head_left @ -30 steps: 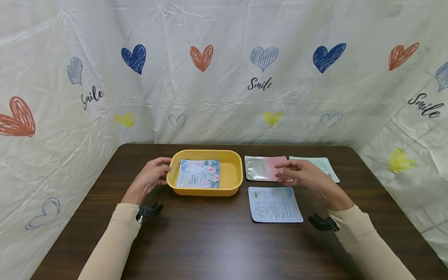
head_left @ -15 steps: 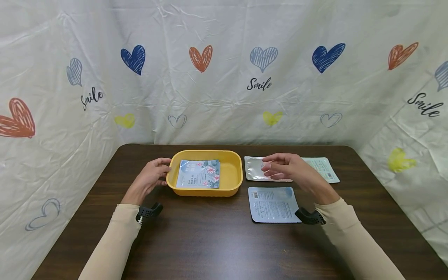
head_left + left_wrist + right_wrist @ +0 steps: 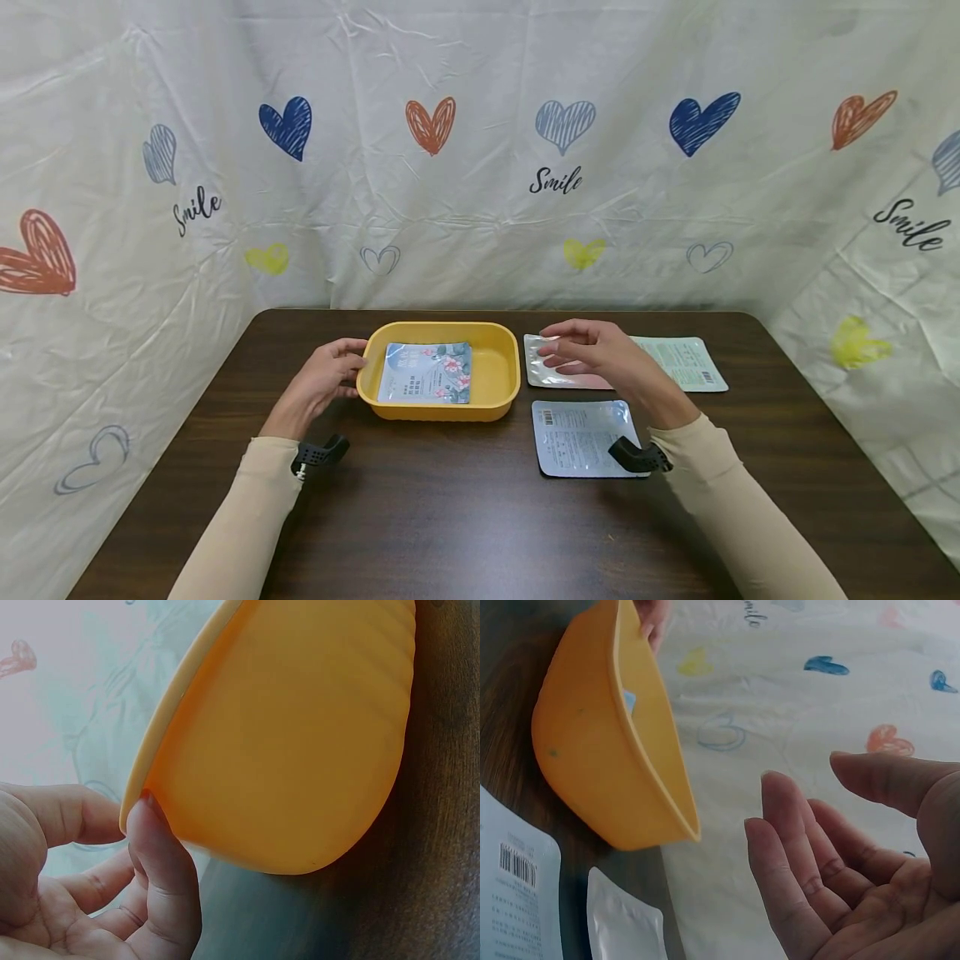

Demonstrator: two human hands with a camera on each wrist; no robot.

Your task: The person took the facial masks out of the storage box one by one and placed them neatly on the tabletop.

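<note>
A yellow plastic basin (image 3: 495, 367) stands on the table, and a blue floral sachet (image 3: 425, 373) lies inside it toward the left. My left hand (image 3: 322, 383) pinches the basin's left rim between thumb and finger, as the left wrist view shows closely. Over the silver-and-pink sachet (image 3: 534, 358) hovers my right hand (image 3: 592, 354), its fingers relaxed and holding nothing; it hides much of that sachet. A light blue sachet (image 3: 577, 437), printed side up with a barcode, lies nearer, partly covered by the right wrist's camera strap.
A mint green sachet (image 3: 686, 358) lies at the back right, beside the silver-and-pink one. The dark wooden table (image 3: 420, 517) ends at a white curtain (image 3: 465, 208) printed with hearts, which hangs behind and along both sides.
My right hand has moved left across the silver-and-pink sachet, baring more of the mint green one. The left hand, the basin and the sachets have stayed in place.
</note>
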